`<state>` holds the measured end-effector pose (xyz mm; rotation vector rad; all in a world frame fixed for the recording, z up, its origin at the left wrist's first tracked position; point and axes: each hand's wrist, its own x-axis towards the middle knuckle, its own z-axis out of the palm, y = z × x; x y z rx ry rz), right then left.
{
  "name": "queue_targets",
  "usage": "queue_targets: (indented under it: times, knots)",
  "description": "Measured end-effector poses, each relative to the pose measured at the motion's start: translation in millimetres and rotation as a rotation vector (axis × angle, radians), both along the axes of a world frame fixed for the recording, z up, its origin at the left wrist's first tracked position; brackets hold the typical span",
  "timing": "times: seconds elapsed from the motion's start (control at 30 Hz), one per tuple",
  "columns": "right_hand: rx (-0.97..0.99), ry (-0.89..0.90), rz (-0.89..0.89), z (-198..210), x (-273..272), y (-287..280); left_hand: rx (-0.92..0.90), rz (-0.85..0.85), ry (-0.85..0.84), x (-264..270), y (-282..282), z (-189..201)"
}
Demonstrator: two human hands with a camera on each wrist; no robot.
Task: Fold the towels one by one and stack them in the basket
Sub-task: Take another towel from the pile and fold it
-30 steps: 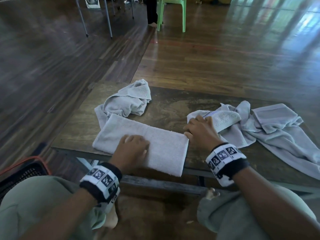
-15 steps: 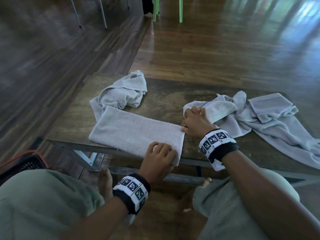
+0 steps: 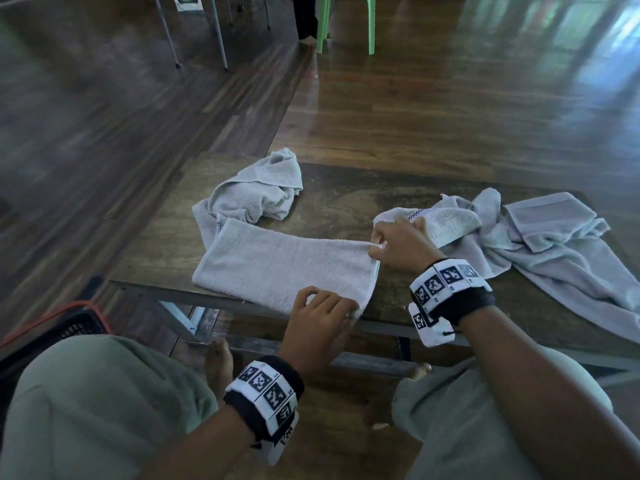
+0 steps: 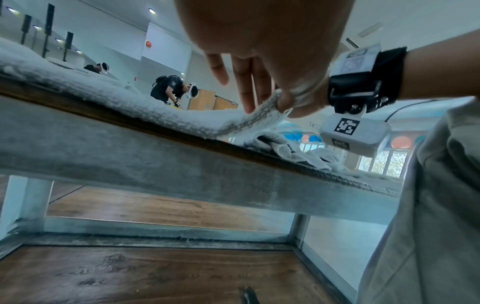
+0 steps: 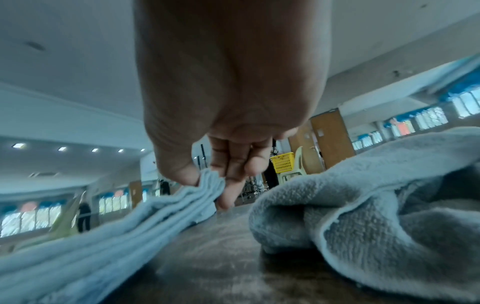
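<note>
A pale grey towel (image 3: 277,268), folded into a long strip, lies across the near part of the low wooden table (image 3: 346,202). My left hand (image 3: 332,306) pinches its near right corner at the table's front edge; the left wrist view shows thumb and fingers on that corner (image 4: 275,102). My right hand (image 3: 377,245) pinches the far right corner, and in the right wrist view the stacked layers of the towel (image 5: 155,211) sit between thumb and fingers (image 5: 207,179). The black basket (image 3: 79,323) with an orange rim stands on the floor at lower left, mostly hidden by my knee.
A crumpled towel (image 3: 256,199) lies at the table's back left, touching the folded one. A loose pile of towels (image 3: 536,244) covers the right side. A green chair (image 3: 346,22) and metal legs (image 3: 218,32) stand far off on the wooden floor.
My left hand slid from the middle of the folded towel to its near right corner and took hold of it. My right hand stayed at the far right corner.
</note>
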<state>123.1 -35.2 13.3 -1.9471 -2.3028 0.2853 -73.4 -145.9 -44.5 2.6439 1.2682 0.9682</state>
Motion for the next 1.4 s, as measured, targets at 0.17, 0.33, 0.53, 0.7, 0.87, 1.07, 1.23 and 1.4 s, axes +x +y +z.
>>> queue_targets:
  times: [0.17, 0.33, 0.53, 0.7, 0.87, 1.07, 1.23, 1.4]
  knots:
    - [-0.021, 0.335, -0.112, 13, 23, -1, -0.178, 0.055, -0.137, 14, -2, 21]
    - [-0.141, 0.715, -0.004, 44, 50, -6, -0.234, 0.095, -0.345, 30, -4, 46]
    - [-0.391, 0.843, 0.107, 76, 57, -1, -0.257, 0.171, -0.583, 18, -6, 60]
    - [-0.531, 0.782, 0.205, 83, 25, 30, -0.317, 0.298, -0.662, -16, 11, 50]
    - [-0.630, 0.612, 0.226, 72, -18, 78, -0.272, 0.372, -0.457, -61, 40, 36]
    - [-0.623, 0.427, 0.215, 43, -67, 112, -0.383, 0.428, -0.163, -102, 72, 24]
    - [-0.631, 0.442, 0.106, 12, -84, 123, -0.533, 0.475, -0.088, -112, 84, 10]
    - [-0.575, 0.402, 0.086, -2, -92, 127, -0.587, 0.532, -0.103, -114, 89, 4]
